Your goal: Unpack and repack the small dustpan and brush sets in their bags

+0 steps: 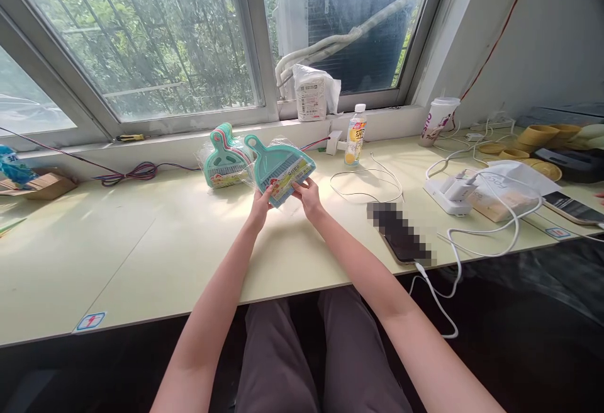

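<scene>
At frame centre I'm holding a wrapped dustpan [278, 164], left hand [260, 207] and right hand [308, 196] both clamped on it, likely needing steady support next.

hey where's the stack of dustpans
In the head view, the stack of dustpans is left of centre on the table, by the windowsill, just left of the wrapped dustpan in your left hand and right hand.

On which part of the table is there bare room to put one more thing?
The widest free patch of table lies left of the left hand, before the coiled cable. Another: between the forearms, nearer than the held dustpan. The right side is crowded: phone, power strip, cables.
</scene>
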A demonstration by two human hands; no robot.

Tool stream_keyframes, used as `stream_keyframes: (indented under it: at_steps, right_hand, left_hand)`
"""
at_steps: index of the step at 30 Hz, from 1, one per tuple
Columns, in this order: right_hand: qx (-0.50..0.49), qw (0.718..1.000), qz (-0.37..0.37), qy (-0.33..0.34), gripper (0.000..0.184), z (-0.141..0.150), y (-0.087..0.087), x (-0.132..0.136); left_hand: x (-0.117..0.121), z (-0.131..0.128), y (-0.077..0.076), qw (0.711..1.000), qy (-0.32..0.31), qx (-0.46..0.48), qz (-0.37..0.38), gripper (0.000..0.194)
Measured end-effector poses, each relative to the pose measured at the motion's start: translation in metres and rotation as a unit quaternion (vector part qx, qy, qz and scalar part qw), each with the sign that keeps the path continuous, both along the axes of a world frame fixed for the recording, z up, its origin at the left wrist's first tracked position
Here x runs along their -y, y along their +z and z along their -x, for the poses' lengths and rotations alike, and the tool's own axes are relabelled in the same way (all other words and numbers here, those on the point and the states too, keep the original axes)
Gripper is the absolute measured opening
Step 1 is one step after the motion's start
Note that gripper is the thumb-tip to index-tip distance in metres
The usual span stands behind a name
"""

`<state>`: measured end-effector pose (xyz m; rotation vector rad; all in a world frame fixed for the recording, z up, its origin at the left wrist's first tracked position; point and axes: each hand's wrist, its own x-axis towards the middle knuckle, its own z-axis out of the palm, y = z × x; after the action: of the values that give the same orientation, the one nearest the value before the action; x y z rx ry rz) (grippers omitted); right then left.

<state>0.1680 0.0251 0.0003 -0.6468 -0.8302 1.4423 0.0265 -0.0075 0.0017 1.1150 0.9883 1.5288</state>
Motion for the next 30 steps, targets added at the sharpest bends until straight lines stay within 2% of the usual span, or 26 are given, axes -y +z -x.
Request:
stream_keyframes:
  at_steps: [4, 6, 8, 9, 11, 12, 14, 16, 17, 18, 20, 22, 26, 30]
  right_hand:
    - [0.052, 0.995, 0.044, 0.071, 0.018, -0.004, 0.003, -0.004]
    - [0.101, 0.987, 0.04, 0.114, 0.015, -0.009, 0.005, -0.007]
    - [0.162, 0.978, 0.019, 0.131, 0.023, -0.017, 0.006, -0.011]
    - [0.201, 0.973, 0.005, 0.111, 0.027, -0.02, 0.005, -0.012]
    - [0.3, 0.953, -0.049, 0.008, 0.027, -0.026, 0.002, -0.014]
    - [0.356, 0.928, -0.092, -0.06, 0.025, -0.029, 0.0, -0.015]
    - [0.458, 0.851, -0.196, -0.166, 0.036, -0.032, -0.005, -0.015]
    - [0.524, 0.774, -0.287, -0.206, 0.05, -0.033, -0.009, -0.015]
    - [0.542, 0.749, -0.315, -0.214, 0.05, -0.033, -0.011, -0.015]
    - [0.55, 0.736, -0.33, -0.218, 0.044, -0.033, -0.012, -0.015]
    - [0.541, 0.741, -0.327, -0.228, 0.022, -0.033, -0.015, -0.018]
    - [0.512, 0.768, -0.299, -0.242, 0.01, -0.033, -0.017, -0.022]
    - [0.45, 0.818, -0.261, -0.244, 0.017, -0.034, -0.02, -0.03]
    - [0.425, 0.84, -0.242, -0.235, 0.019, -0.033, -0.023, -0.031]
  left_hand:
    - [-0.003, 0.009, 0.0, 0.999, 0.031, -0.005, 0.029, 0.049]
    - [-0.005, 0.016, 0.0, 0.997, 0.052, 0.02, 0.049, 0.048]
    - [-0.006, 0.026, 0.001, 0.995, 0.065, 0.044, 0.066, 0.046]
    - [-0.006, 0.032, 0.001, 0.994, 0.064, 0.054, 0.072, 0.045]
    - [-0.005, 0.042, 0.003, 0.992, 0.065, 0.08, 0.079, 0.043]
    - [-0.004, 0.047, 0.003, 0.99, 0.067, 0.093, 0.084, 0.042]
    - [-0.002, 0.053, 0.005, 0.986, 0.068, 0.114, 0.101, 0.039]
    - [0.001, 0.056, 0.006, 0.983, 0.06, 0.116, 0.126, 0.04]
    - [0.002, 0.056, 0.006, 0.983, 0.051, 0.111, 0.138, 0.04]
    - [0.002, 0.056, 0.006, 0.983, 0.043, 0.104, 0.145, 0.041]
    - [0.004, 0.056, 0.005, 0.986, 0.019, 0.085, 0.145, 0.04]
    - [0.005, 0.056, 0.003, 0.989, -0.028, 0.058, 0.135, 0.037]
    - [0.008, 0.056, 0.002, 0.984, -0.119, -0.017, 0.132, 0.04]
    - [0.01, 0.054, 0.003, 0.979, -0.15, -0.068, 0.123, 0.038]
